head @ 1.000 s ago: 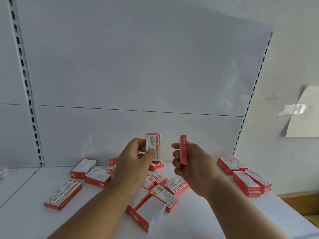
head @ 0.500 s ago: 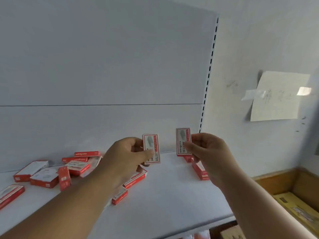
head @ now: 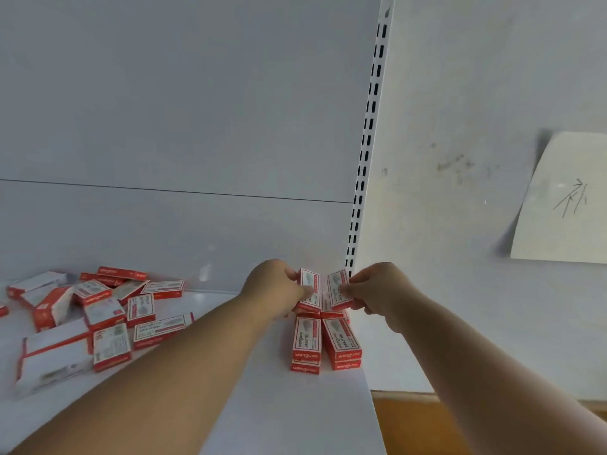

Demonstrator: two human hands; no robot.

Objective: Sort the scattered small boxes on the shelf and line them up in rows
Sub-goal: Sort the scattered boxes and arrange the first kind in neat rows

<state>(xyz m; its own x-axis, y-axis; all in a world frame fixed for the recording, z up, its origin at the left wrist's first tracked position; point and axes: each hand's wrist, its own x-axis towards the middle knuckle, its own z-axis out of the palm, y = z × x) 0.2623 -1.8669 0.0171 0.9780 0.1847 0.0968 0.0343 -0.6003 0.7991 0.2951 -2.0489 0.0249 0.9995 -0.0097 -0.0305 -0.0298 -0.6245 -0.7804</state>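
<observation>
Red boxes (head: 310,288) pinched in both hands, above stacked rows (head: 325,344)

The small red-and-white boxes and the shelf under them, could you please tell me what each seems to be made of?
Small boxes: probably thin printed card, matte; sharp folded edges, red bands, printed text. Shelf: likely white painted sheet metal, smooth with a faint sheen, matching the slotted upright.

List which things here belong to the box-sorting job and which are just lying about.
Job:
- left hand holding a box
- right hand holding another box
- stacked boxes at the shelf corner
- scattered boxes

Lying about:
- taped paper on the wall
</observation>
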